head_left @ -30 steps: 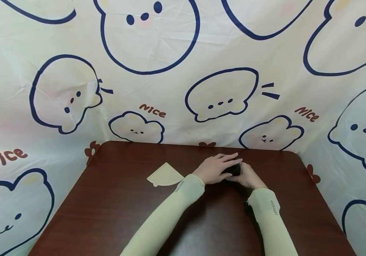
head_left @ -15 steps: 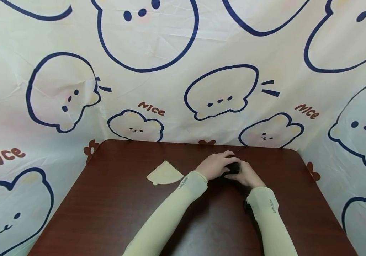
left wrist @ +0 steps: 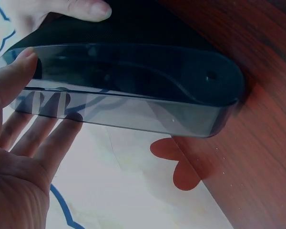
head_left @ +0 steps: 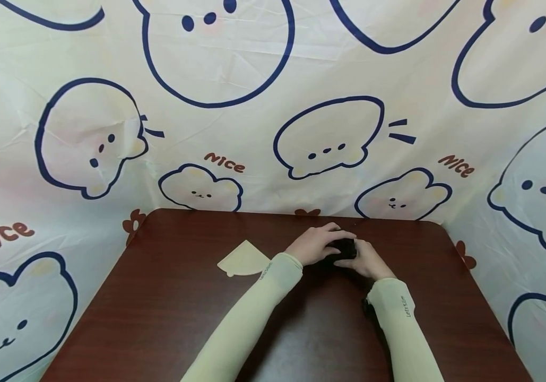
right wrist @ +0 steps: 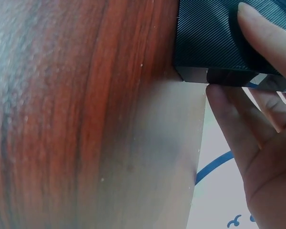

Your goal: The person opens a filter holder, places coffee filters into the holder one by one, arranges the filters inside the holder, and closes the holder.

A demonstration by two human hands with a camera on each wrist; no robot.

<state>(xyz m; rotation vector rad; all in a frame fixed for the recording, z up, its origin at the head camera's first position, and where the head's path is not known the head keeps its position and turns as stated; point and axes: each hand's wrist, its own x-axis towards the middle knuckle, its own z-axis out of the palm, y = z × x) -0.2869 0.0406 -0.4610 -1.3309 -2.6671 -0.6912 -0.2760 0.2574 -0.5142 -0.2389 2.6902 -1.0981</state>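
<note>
Both hands hold a black box-like thing [head_left: 346, 248] near the table's back edge. It has a ribbed black surface [right wrist: 209, 38] and a smoky see-through plastic part [left wrist: 133, 71] with a rounded end; its exact kind I cannot tell. My left hand [head_left: 312, 246] grips the see-through part, thumb on its upper face and fingers beneath. From the other side my right hand [head_left: 370, 261] holds the ribbed part, thumb above and fingers underneath. In the head view, the hands cover much of it.
A flat cream fan-shaped piece [head_left: 244, 259] lies on the brown table [head_left: 172, 297], left of the hands and close to the left sleeve [head_left: 273, 281]. Patterned cloth [head_left: 258, 132] rises behind the table and on both sides.
My left hand has drawn slightly left and its fingers have shifted on the black thing, showing more of it. The right hand keeps nearly the same place and grip.
</note>
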